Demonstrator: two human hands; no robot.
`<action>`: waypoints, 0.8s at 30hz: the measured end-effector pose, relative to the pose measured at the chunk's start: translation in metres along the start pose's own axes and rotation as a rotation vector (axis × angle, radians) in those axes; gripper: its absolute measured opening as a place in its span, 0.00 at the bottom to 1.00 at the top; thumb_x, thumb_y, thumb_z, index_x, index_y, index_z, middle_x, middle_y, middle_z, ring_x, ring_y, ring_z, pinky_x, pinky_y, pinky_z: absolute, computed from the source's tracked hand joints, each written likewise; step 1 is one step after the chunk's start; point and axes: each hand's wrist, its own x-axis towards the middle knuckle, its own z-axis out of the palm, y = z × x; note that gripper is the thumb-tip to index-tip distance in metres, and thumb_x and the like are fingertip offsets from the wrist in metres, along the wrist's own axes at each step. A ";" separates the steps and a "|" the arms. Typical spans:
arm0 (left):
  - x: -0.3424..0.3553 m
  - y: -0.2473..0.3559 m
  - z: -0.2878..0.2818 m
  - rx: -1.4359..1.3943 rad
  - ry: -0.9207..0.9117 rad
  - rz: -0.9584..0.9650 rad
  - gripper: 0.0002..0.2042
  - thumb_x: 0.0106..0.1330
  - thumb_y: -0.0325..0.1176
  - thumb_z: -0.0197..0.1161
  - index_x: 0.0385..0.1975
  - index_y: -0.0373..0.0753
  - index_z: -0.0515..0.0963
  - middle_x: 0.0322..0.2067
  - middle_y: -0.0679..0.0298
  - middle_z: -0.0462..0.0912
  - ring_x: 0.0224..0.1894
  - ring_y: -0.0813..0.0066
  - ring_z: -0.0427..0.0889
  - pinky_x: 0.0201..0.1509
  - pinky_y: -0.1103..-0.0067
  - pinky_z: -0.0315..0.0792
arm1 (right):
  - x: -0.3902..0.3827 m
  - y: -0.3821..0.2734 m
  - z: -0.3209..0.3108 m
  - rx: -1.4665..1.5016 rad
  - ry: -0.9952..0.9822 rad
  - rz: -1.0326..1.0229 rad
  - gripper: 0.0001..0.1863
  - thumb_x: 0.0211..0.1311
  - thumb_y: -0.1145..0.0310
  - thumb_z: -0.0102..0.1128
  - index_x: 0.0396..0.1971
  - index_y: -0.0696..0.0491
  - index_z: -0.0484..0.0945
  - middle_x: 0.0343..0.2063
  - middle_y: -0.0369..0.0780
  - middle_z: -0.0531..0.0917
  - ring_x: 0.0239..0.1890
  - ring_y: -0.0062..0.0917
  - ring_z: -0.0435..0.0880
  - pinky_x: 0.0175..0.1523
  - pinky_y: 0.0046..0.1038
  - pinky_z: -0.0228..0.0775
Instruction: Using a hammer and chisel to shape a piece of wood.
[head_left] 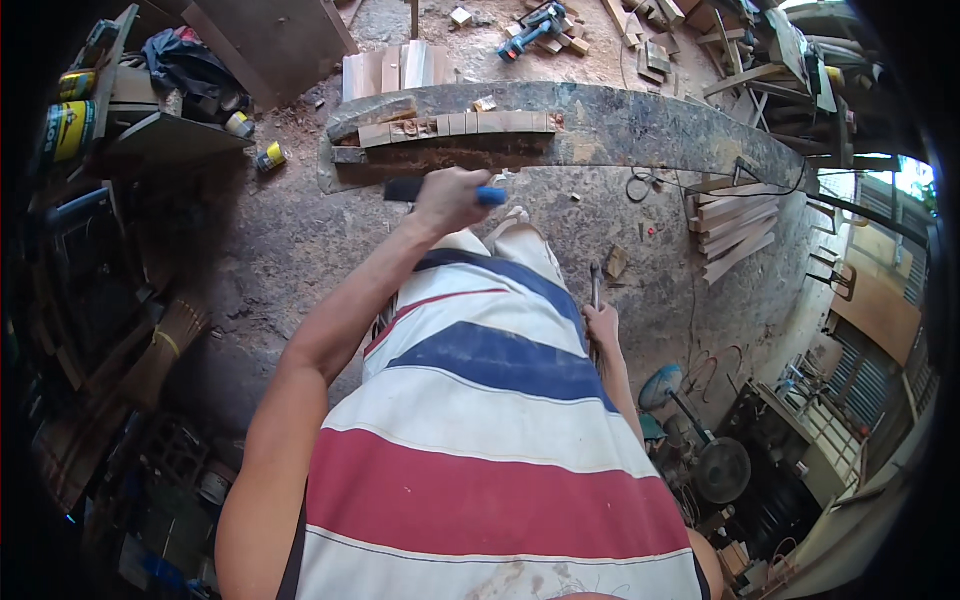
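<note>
My left hand [455, 200] is closed around a tool with a blue handle [491, 196] and a dark, flat, wide end [402, 190]. My fingers cover its middle, so its exact kind is hidden. It is held level, just on my side of the worn workbench [640, 125]. On that bench lies a long wooden workpiece [460, 125] made up of short blocks in a row, with chips on it. Lower, beside my right thigh, my right hand [602, 324] grips a slim grey metal tool [595, 282] with a rounded end pointing away from me.
Wooden boards [395, 70] stand behind the bench, near a blue cordless power tool [532, 30] among offcuts. Wood strips [735, 228] are stacked at the right, with a cable [645, 187] close by. A yellow can [270, 157] lies left; a fan [720, 470] stands lower right.
</note>
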 end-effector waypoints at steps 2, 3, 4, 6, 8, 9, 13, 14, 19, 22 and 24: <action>0.024 0.035 0.012 -0.084 0.039 0.141 0.11 0.58 0.43 0.71 0.23 0.44 0.80 0.22 0.53 0.85 0.28 0.51 0.89 0.32 0.60 0.81 | -0.015 -0.035 0.007 -0.033 0.106 -0.114 0.12 0.58 0.64 0.66 0.27 0.58 0.80 0.14 0.37 0.76 0.15 0.23 0.78 0.21 0.31 0.71; 0.036 0.054 0.019 -0.106 0.061 0.200 0.11 0.58 0.42 0.71 0.23 0.44 0.80 0.21 0.53 0.85 0.27 0.52 0.89 0.31 0.60 0.81 | -0.019 -0.049 0.003 -0.054 0.214 -0.230 0.10 0.58 0.66 0.67 0.27 0.56 0.78 0.13 0.35 0.75 0.14 0.21 0.77 0.20 0.29 0.70; 0.046 0.074 0.025 -0.126 0.083 0.261 0.10 0.58 0.42 0.70 0.23 0.44 0.80 0.20 0.54 0.85 0.25 0.52 0.88 0.30 0.60 0.80 | -0.020 -0.057 -0.005 -0.066 0.212 -0.238 0.10 0.58 0.66 0.67 0.27 0.56 0.78 0.13 0.35 0.75 0.14 0.21 0.77 0.20 0.29 0.70; 0.062 0.111 0.032 -0.192 0.091 0.338 0.10 0.58 0.41 0.70 0.21 0.45 0.79 0.19 0.55 0.85 0.24 0.56 0.89 0.29 0.62 0.80 | -0.018 -0.067 -0.018 -0.070 -0.072 -0.075 0.09 0.59 0.66 0.67 0.28 0.54 0.77 0.15 0.33 0.75 0.12 0.20 0.73 0.18 0.28 0.67; 0.087 0.133 0.043 -0.146 0.118 0.380 0.11 0.58 0.41 0.70 0.20 0.45 0.79 0.19 0.56 0.85 0.23 0.58 0.89 0.29 0.63 0.81 | -0.012 -0.065 -0.025 -0.067 -0.106 -0.060 0.10 0.59 0.66 0.68 0.28 0.53 0.76 0.15 0.32 0.74 0.12 0.19 0.72 0.18 0.27 0.66; 0.099 0.137 0.052 -0.103 0.129 0.422 0.11 0.59 0.41 0.70 0.19 0.46 0.78 0.19 0.57 0.85 0.23 0.60 0.89 0.29 0.63 0.81 | -0.008 -0.058 -0.027 -0.062 -0.142 -0.028 0.10 0.60 0.66 0.68 0.28 0.53 0.76 0.15 0.32 0.74 0.12 0.18 0.71 0.17 0.27 0.64; 0.158 0.105 0.079 -0.036 0.239 0.331 0.13 0.63 0.47 0.70 0.22 0.48 0.83 0.20 0.60 0.86 0.22 0.65 0.88 0.30 0.66 0.82 | 0.007 -0.030 -0.036 -0.001 -0.182 -0.117 0.13 0.61 0.64 0.70 0.26 0.52 0.74 0.15 0.31 0.72 0.11 0.17 0.70 0.17 0.27 0.63; 0.162 0.098 0.084 -0.019 0.263 0.281 0.14 0.64 0.51 0.69 0.23 0.50 0.85 0.21 0.62 0.87 0.22 0.67 0.88 0.31 0.67 0.84 | 0.002 -0.023 -0.041 -0.003 -0.202 -0.119 0.13 0.61 0.64 0.70 0.26 0.52 0.74 0.15 0.31 0.72 0.11 0.17 0.70 0.17 0.27 0.63; 0.176 0.065 0.110 0.079 0.391 0.175 0.15 0.64 0.53 0.71 0.32 0.48 0.87 0.29 0.56 0.89 0.33 0.53 0.90 0.40 0.60 0.83 | 0.010 -0.014 -0.061 0.149 -0.217 -0.129 0.14 0.63 0.62 0.73 0.27 0.52 0.75 0.15 0.30 0.73 0.11 0.15 0.70 0.16 0.24 0.62; 0.185 0.071 0.124 0.075 0.422 0.100 0.19 0.61 0.58 0.72 0.30 0.48 0.86 0.30 0.57 0.90 0.35 0.53 0.91 0.43 0.60 0.84 | 0.004 -0.023 -0.082 0.256 -0.171 -0.142 0.13 0.64 0.63 0.72 0.28 0.51 0.76 0.15 0.29 0.73 0.11 0.14 0.70 0.16 0.23 0.62; 0.188 0.072 0.120 0.072 0.482 0.138 0.18 0.61 0.56 0.73 0.29 0.47 0.86 0.28 0.56 0.89 0.33 0.53 0.90 0.40 0.60 0.84 | 0.001 -0.038 -0.104 0.307 -0.099 -0.209 0.12 0.69 0.61 0.70 0.32 0.51 0.78 0.16 0.28 0.73 0.12 0.13 0.70 0.15 0.21 0.61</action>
